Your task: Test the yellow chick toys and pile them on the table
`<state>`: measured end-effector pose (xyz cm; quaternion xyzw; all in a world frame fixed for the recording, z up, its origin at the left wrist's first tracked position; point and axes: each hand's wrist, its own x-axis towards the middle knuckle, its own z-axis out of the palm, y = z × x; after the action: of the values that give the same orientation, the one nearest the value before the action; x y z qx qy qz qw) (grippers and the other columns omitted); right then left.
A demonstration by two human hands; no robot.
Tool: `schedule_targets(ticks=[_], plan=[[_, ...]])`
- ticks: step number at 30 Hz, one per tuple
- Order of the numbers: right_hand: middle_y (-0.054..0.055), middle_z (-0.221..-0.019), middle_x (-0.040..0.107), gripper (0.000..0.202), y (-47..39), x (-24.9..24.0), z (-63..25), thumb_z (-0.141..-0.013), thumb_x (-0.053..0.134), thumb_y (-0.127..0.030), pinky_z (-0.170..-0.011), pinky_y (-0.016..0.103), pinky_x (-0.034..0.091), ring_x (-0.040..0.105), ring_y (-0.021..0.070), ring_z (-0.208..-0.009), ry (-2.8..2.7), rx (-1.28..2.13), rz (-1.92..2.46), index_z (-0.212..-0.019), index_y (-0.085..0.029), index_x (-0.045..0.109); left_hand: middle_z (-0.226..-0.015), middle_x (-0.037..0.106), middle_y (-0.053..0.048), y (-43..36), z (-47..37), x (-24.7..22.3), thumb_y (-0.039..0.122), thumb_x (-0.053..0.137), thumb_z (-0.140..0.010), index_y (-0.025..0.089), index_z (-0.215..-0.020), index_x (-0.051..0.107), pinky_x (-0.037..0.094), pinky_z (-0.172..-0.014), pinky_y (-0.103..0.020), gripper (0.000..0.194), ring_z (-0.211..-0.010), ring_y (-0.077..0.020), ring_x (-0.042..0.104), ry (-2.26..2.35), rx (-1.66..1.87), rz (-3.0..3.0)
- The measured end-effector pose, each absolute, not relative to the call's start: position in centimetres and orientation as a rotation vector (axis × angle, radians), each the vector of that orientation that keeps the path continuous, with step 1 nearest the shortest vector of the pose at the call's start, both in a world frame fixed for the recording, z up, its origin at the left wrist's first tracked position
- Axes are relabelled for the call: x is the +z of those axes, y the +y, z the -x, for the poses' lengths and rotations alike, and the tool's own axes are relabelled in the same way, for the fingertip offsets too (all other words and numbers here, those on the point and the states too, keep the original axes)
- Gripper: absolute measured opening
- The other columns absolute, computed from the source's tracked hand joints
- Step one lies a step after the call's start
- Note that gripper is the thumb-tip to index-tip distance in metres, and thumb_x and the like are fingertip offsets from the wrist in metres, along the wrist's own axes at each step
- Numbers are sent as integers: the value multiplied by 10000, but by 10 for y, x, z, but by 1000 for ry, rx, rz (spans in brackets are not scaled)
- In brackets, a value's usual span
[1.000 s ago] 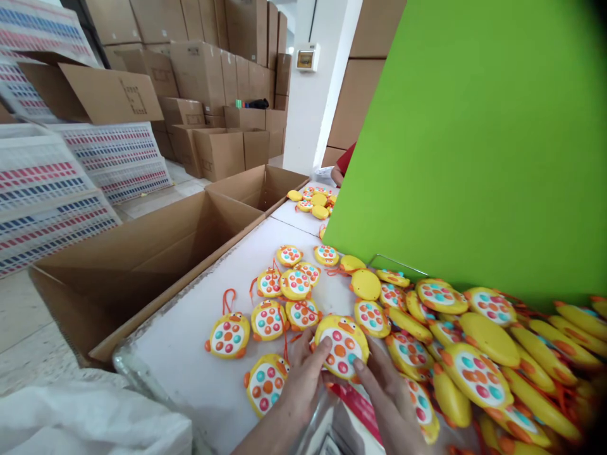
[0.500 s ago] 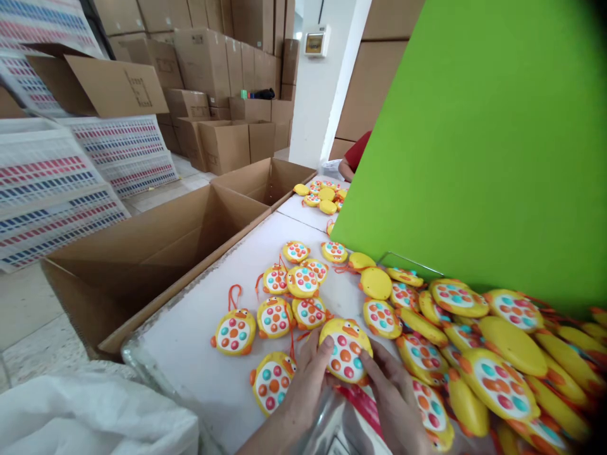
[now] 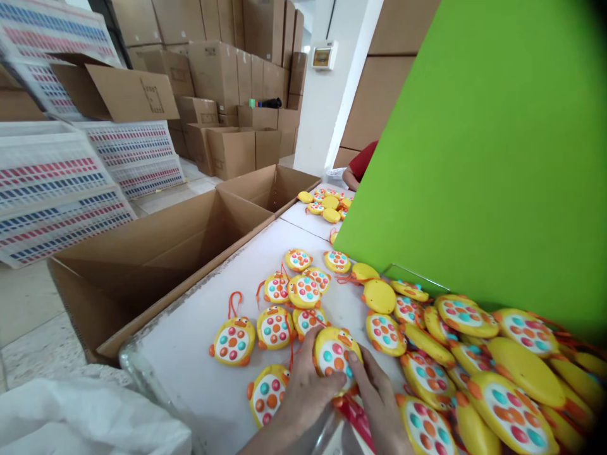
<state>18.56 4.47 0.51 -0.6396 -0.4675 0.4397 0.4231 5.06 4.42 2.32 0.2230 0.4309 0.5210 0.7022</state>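
A yellow duck-shaped pop toy, white-faced with pink, orange and teal bubbles, is held between my two hands above the table. My left hand grips its left side, the thumb lying across the lower bubbles. On its right edge my right hand is closed, thumb on the front. Beneath them shows a clear plastic bag with a red strip, partly hidden. Several similar duck toys with orange cords lie to the left, and a large pile of them is on the right.
An open cardboard box stands along the left table edge. White sacking is at lower left. A green panel rises at right. Beyond are stacked crates, cartons and a person's red sleeve.
My left thumb has moved from the toy's upper left down across its lower bubbles. My right thumb has moved up a little. The camera view has shifted slightly.
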Motion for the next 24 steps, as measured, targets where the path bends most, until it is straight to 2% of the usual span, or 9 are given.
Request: schedule_targets(ticks=[4,7,10,14,17,19,22,24], plan=[[145,-1240,575,662,85,0,-212,-821,364,-604,-894,352,484,558,256,-1112,-1521,627,1804,-1254,-117,479,-1221,587,-120,65,-45,20,252,717,-695,222,-1381,309,491,-867,-343,799,-1081,-274,576,977,1293,-464],[232,-1304,481,754,129,-1,-237,-784,401,-559,-978,455,393,455,331,-1208,-1593,354,1934,-1320,-29,381,-1313,521,-121,74,-40,20,310,696,-729,270,-1427,194,480,-890,-350,861,-1147,-277,540,950,1368,-382],[283,-1317,418,810,166,-2,-248,-728,515,-463,-1000,502,333,372,403,-1247,-1649,209,2020,-1349,18,317,-1269,561,-118,70,-39,15,312,732,-683,261,-1443,157,461,-919,-347,954,-1153,-279,538,979,1367,-371],[329,-1265,414,746,187,-5,-244,-713,546,-290,-926,605,319,384,496,-1182,-1690,56,2121,-1343,39,320,-1349,500,-100,59,-45,4,341,694,-697,248,-1446,181,411,-982,-322,912,-1236,-257,463,989,1396,-483],[316,-1255,445,597,185,-5,-245,-781,429,-215,-907,555,362,454,450,-1143,-1735,7,2100,-1324,26,365,-1353,492,-117,53,-45,3,363,640,-736,222,-1445,197,414,-975,-355,848,-1214,-272,478,993,1368,-645],[286,-1188,526,546,180,-3,-253,-825,353,-221,-858,510,416,549,397,-1041,-1740,8,2074,-1319,8,382,-1387,452,-116,48,-42,6,339,636,-736,213,-1412,303,369,-1018,-370,764,-1276,-291,404,1085,1403,-759],[218,-1039,636,514,165,1,-268,-852,305,-275,-745,470,480,639,328,-813,-1711,35,2012,-1289,-43,441,-1458,352,-79,41,-40,12,294,650,-727,221,-1289,498,218,-1109,-351,587,-1384,-280,202,1318,1494,-916],[172,-1017,662,490,152,3,-273,-855,313,-319,-727,431,503,651,281,-751,-1690,54,1931,-1252,-89,485,-1425,397,-79,37,-41,15,306,638,-745,228,-1230,551,200,-1114,-353,499,-1369,-273,240,1351,1454,-965]])
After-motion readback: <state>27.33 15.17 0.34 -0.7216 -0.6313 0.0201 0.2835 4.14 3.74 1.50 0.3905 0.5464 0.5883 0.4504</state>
